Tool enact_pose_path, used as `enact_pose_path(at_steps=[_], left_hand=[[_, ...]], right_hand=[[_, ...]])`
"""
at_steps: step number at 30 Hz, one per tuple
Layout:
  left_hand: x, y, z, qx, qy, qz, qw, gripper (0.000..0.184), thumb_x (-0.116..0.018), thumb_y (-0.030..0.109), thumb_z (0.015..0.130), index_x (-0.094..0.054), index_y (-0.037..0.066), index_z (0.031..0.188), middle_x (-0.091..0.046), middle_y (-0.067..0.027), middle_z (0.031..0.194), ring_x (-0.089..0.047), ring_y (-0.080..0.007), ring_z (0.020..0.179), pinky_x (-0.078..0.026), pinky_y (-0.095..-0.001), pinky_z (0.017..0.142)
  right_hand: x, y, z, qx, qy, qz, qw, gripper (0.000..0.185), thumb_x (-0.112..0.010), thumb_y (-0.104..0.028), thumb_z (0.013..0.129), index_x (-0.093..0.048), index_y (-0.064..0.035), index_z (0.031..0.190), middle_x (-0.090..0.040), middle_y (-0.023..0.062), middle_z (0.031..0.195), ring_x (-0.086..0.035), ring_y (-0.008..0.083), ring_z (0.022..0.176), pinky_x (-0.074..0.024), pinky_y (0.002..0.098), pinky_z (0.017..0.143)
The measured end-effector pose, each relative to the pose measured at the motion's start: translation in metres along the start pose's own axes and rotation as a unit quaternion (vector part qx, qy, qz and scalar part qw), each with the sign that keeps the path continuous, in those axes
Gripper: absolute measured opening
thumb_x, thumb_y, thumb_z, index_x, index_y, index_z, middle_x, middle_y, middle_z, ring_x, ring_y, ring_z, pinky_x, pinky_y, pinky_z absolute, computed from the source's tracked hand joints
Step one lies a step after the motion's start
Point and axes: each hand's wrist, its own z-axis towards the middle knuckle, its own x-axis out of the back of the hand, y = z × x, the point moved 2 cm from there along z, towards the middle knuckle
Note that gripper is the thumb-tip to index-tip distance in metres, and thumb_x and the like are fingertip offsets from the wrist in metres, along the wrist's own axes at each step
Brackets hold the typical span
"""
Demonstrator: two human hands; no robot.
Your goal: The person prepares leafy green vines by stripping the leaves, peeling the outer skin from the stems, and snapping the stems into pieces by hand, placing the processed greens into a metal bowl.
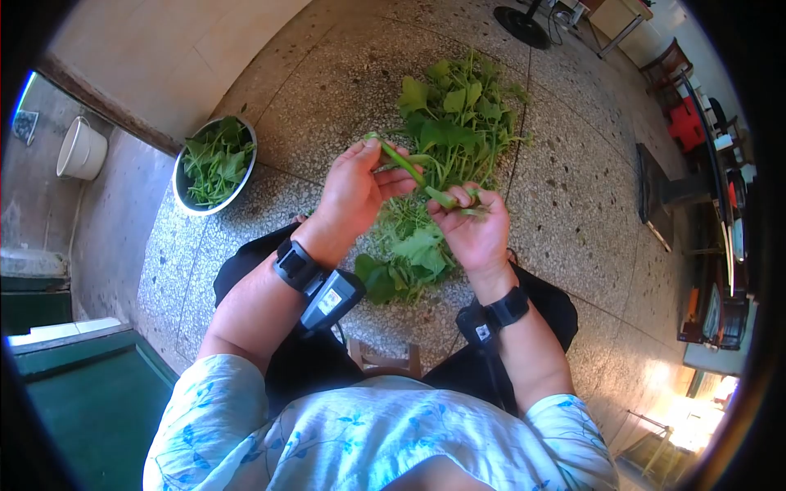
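Observation:
My left hand (357,178) pinches a green leaf stalk (399,159) between thumb and fingers, and the stalk slants down to the right. At its lower end my right hand (476,222) is closed with bits of green stalk (443,197) in its fingers. Just beyond both hands lies a large heap of leafy vine greens (463,110) on the floor. Nearer to me, below and between the hands, a looser pile of leaves and thin stringy pieces (419,247) spreads out, partly hidden by my right hand.
On the left stands a metal basin (246,174) filled with green stalks and leaves. A white bucket (82,150) is farther left, past a wall edge. A round black stand base (521,27) sits at the top. Furniture (667,65) lines the right side of the speckled floor (589,221).

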Motion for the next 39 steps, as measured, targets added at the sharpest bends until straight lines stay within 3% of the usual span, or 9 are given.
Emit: enact_pose_path(at_steps=[11, 14, 17, 20, 24, 27, 30, 32, 39], left_hand=[[0.003, 0.009, -0.001, -0.035, 0.017, -0.022, 0.999, 0.023, -0.033, 0.024, 0.091, -0.045, 0.004, 0.093, -0.054, -0.0108, 0.095, -0.057, -0.0267, 0.086, -0.049, -0.0352, 0.071], [-0.004, 0.011, -0.003, -0.072, 0.029, 0.011, 0.997, 0.023, -0.035, 0.024, 0.091, -0.046, 0.005, 0.092, -0.056, -0.0101, 0.092, -0.059, -0.0251, 0.084, -0.049, -0.033, 0.069], [-0.015, 0.011, -0.006, -0.155, -0.004, 0.082, 0.984, 0.019, -0.039, 0.022, 0.09, -0.046, 0.005, 0.089, -0.056, -0.0067, 0.088, -0.06, -0.0182, 0.076, -0.049, -0.0271, 0.063], [-0.026, 0.003, -0.013, -0.174, -0.043, 0.159, 0.971, 0.018, -0.041, 0.021, 0.089, -0.047, 0.005, 0.092, -0.055, -0.0041, 0.088, -0.058, -0.0128, 0.075, -0.047, -0.0233, 0.062], [-0.033, 0.001, -0.015, -0.224, -0.057, 0.215, 0.949, 0.021, -0.044, 0.023, 0.088, -0.047, 0.003, 0.096, -0.056, -0.0059, 0.09, -0.058, -0.0147, 0.08, -0.047, -0.0256, 0.066], [-0.023, -0.003, -0.013, -0.29, 0.068, 0.298, 0.907, 0.031, -0.057, 0.027, 0.081, -0.047, 0.002, 0.098, -0.054, -0.0031, 0.086, -0.053, -0.0126, 0.076, -0.045, -0.0242, 0.06], [-0.004, -0.014, -0.006, -0.18, 0.083, 0.477, 0.856, 0.037, -0.063, 0.029, 0.076, -0.049, 0.0, 0.095, -0.055, -0.0087, 0.083, -0.054, -0.0181, 0.072, -0.044, -0.0291, 0.059], [-0.013, -0.024, -0.008, -0.136, -0.033, 0.559, 0.817, 0.026, -0.057, 0.022, 0.081, -0.05, 0.0, 0.092, -0.054, -0.0048, 0.076, -0.049, -0.0069, 0.068, -0.042, -0.0227, 0.056], [-0.026, -0.02, -0.009, -0.174, -0.032, 0.522, 0.834, 0.017, -0.05, 0.014, 0.084, -0.053, -0.002, 0.09, -0.054, -0.0032, 0.069, -0.048, -0.0051, 0.063, -0.042, -0.0217, 0.054]], right_hand=[[-0.008, -0.001, -0.001, -0.025, -0.057, 0.015, 0.998, 0.008, -0.046, -0.015, 0.076, -0.043, -0.015, 0.068, -0.029, -0.0052, 0.052, -0.031, 0.0089, 0.05, -0.0324, 0.0272, 0.06], [-0.013, -0.003, -0.004, 0.011, 0.088, -0.216, 0.972, 0.007, -0.052, -0.016, 0.078, -0.047, -0.012, 0.074, -0.034, -0.0054, 0.054, -0.035, 0.0073, 0.049, -0.0361, 0.0262, 0.055], [-0.021, -0.006, -0.007, 0.023, 0.099, -0.591, 0.801, 0.022, -0.062, -0.025, 0.077, -0.052, -0.0062, 0.08, -0.048, -0.0024, 0.063, -0.047, 0.0059, 0.053, -0.0401, 0.0218, 0.046], [-0.014, -0.004, -0.002, -0.027, 0.071, -0.645, 0.761, 0.02, -0.061, -0.023, 0.077, -0.055, -0.0049, 0.077, -0.049, -0.0017, 0.062, -0.047, 0.0063, 0.053, -0.0395, 0.0217, 0.047], [-0.01, -0.003, 0.0, -0.038, 0.079, -0.534, 0.841, 0.016, -0.061, -0.021, 0.076, -0.056, -0.0056, 0.076, -0.049, -0.0025, 0.06, -0.047, 0.0072, 0.052, -0.0386, 0.0212, 0.047], [-0.007, 0.0, 0.001, -0.027, 0.109, -0.462, 0.879, 0.012, -0.058, -0.018, 0.077, -0.056, -0.0062, 0.076, -0.049, -0.0023, 0.064, -0.048, 0.0075, 0.055, -0.0416, 0.0217, 0.049], [-0.01, 0.003, 0.0, -0.01, 0.128, -0.479, 0.868, 0.009, -0.055, -0.015, 0.079, -0.055, -0.0064, 0.076, -0.051, -0.0007, 0.07, -0.051, 0.0079, 0.061, -0.0463, 0.0237, 0.055], [-0.006, 0.005, 0.0, -0.011, 0.12, -0.478, 0.87, 0.008, -0.054, -0.014, 0.079, -0.054, -0.0063, 0.076, -0.052, 0.0, 0.072, -0.052, 0.0081, 0.063, -0.0477, 0.0247, 0.057], [-0.004, 0.009, 0.001, 0.007, 0.084, -0.446, 0.891, 0.009, -0.053, -0.012, 0.079, -0.052, -0.0035, 0.075, -0.053, 0.001, 0.072, -0.054, 0.0094, 0.066, -0.0494, 0.0252, 0.064]])
